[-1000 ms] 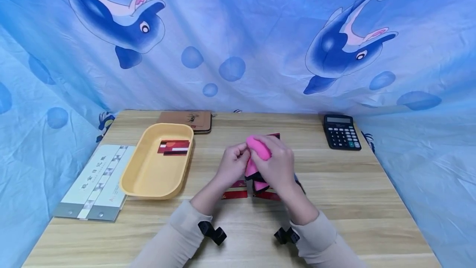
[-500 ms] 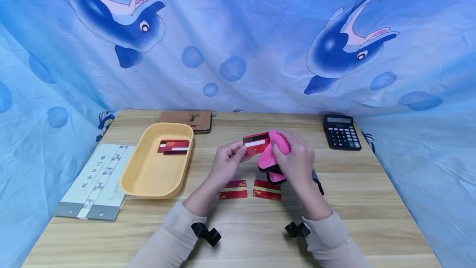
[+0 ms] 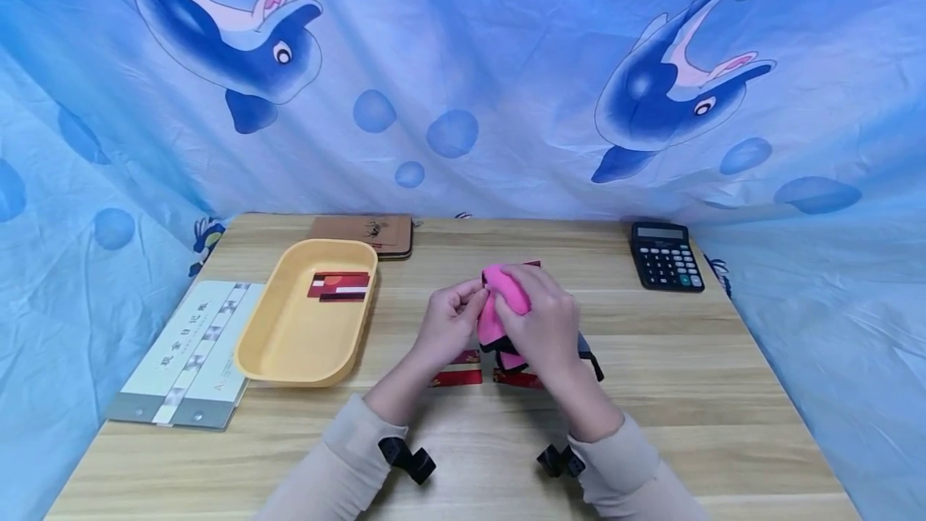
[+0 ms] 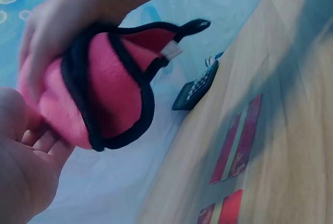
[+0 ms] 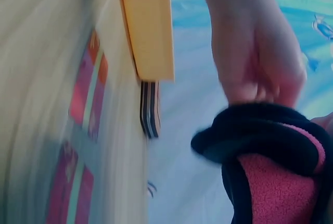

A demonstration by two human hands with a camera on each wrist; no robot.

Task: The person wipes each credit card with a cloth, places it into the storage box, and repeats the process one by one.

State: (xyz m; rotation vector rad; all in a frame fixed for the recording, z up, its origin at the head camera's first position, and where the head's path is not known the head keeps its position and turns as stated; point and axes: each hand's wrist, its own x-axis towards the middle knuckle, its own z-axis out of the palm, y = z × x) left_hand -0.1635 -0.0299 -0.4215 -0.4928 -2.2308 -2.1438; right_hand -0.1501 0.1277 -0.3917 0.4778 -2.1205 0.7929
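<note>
In the head view my left hand (image 3: 447, 322) has thumb and fingers pinched at the edge of a red card (image 3: 533, 264), mostly covered by a pink cloth. A red corner of that card peeks out beyond the right fingers. My right hand (image 3: 538, 316) grips the pink cloth (image 3: 497, 326), folded over the card. The left wrist view shows the cloth (image 4: 117, 94) with black edging, a hanging loop and a white label. Below the hands, two red cards with a gold stripe lie on the table: a left card (image 3: 463, 377) and a right card (image 3: 517, 379), partly hidden.
A yellow tray (image 3: 249, 352) with red cards (image 3: 340, 286) inside stands left. Left of it lies a pale notebook (image 3: 188, 352). Behind the tray is a brown wallet-like case (image 3: 394, 235). A black calculator (image 3: 665, 257) sits at the back right of the wooden table (image 3: 687, 392).
Half a second ago the cloth was drawn right and the card showed. Since then my right hand has moved left, and the cloth covers most of the card again.
</note>
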